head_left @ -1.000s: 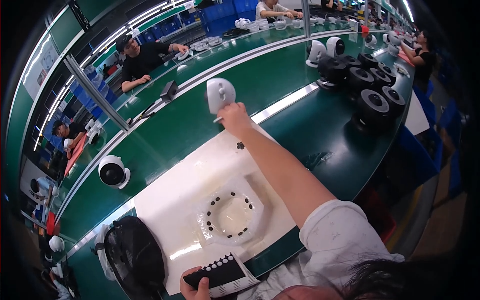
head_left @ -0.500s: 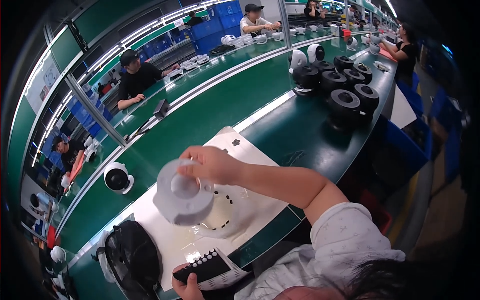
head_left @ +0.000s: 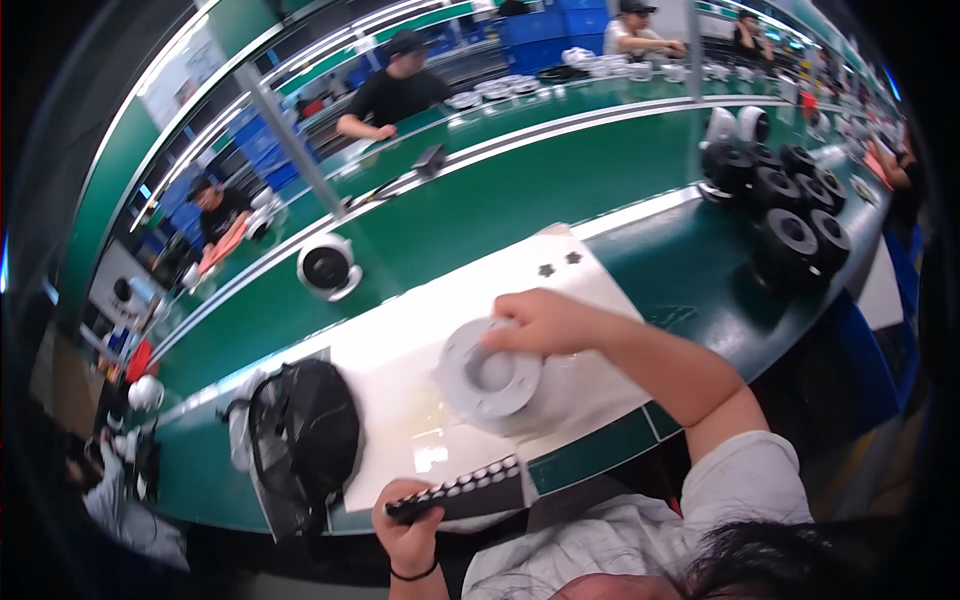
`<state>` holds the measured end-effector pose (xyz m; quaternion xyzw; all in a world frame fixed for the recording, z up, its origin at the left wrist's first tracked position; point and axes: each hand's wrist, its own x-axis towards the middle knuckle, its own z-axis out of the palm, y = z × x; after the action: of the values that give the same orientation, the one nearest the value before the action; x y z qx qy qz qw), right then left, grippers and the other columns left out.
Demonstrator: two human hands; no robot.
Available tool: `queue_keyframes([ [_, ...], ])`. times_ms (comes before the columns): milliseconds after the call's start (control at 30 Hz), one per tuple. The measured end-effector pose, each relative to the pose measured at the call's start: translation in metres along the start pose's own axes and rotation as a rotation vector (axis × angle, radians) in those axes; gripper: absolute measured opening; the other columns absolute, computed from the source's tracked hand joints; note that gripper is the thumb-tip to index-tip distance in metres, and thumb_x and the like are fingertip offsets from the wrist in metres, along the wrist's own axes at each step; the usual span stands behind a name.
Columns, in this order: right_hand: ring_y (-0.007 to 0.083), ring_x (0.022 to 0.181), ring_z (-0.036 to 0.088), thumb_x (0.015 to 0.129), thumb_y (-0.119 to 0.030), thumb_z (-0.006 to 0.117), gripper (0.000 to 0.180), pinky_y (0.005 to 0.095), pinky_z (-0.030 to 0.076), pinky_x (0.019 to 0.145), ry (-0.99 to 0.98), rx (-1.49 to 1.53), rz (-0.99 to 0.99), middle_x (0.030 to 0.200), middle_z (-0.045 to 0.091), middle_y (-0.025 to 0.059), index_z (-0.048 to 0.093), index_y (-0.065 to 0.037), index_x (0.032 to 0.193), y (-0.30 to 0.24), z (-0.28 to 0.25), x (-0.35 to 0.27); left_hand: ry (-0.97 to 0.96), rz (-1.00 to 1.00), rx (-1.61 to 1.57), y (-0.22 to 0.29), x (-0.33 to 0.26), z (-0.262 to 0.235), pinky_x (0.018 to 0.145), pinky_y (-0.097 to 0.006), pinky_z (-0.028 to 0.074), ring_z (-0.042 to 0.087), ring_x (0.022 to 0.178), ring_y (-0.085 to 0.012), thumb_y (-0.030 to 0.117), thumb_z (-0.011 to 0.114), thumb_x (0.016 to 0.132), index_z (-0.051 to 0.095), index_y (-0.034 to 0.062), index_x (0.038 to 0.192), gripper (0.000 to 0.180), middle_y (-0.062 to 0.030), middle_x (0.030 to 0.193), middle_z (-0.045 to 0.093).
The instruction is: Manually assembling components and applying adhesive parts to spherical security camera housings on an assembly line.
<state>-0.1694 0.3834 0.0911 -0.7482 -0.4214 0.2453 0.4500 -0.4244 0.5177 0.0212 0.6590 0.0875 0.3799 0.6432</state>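
In my right hand (head_left: 545, 322) is the rim of a round, pale grey plastic ring-shaped plate (head_left: 492, 378) with a raised round middle, fingers closed on its far edge. A white round part lies under the plate on the white sheet (head_left: 390, 350), now mostly hidden. My left hand (head_left: 408, 525) pinches a black strip (head_left: 465, 488) with rows of white round dots near the bench's front edge. Left of the sheet lies a black bag (head_left: 305, 425). Two small dark flower-shaped pieces (head_left: 558, 264) sit on the sheet's far corner.
A white-and-black camera-like unit (head_left: 328, 266) stands on the green conveyor (head_left: 560, 170) beyond. Several black round units (head_left: 790, 200) cluster at the right. A metal post (head_left: 300, 150) rises at the far left. Co-workers (head_left: 400, 90) sit across the line.
The view has swung, shifting the scene rightward. My right hand has lowered the grey plate over the white part, covering its black pads. My left hand has turned the dotted strip.
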Motion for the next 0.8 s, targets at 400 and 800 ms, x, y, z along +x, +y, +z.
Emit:
queue_keyframes([
  [400,0.0273,0.092,0.057,0.077,-0.051,0.058,0.057,0.0371,0.043,0.079,0.561,-0.747,-0.45,0.096,0.06,0.015,0.054,-0.003,0.106,-0.013,-0.012,-0.02,-0.093,0.018,-0.093,0.003,0.018,0.029,0.063,-0.021,0.041,0.051,0.073,-0.0102,-0.006,0.062,0.073,0.055,-0.0025,0.089,0.017,-0.0079,0.089,0.056],
  [800,0.0289,0.078,0.059,0.076,-0.015,0.062,0.034,0.0376,0.045,0.066,-0.09,-0.362,-0.644,0.088,0.061,0.0092,0.052,-0.01,0.108,-0.044,0.035,-0.052,-0.106,-0.044,-0.128,0.006,0.013,0.037,0.062,-0.02,0.04,0.049,0.071,-0.0083,-0.004,0.055,0.079,0.054,-0.0035,0.097,0.018,-0.005,0.088,0.055],
])
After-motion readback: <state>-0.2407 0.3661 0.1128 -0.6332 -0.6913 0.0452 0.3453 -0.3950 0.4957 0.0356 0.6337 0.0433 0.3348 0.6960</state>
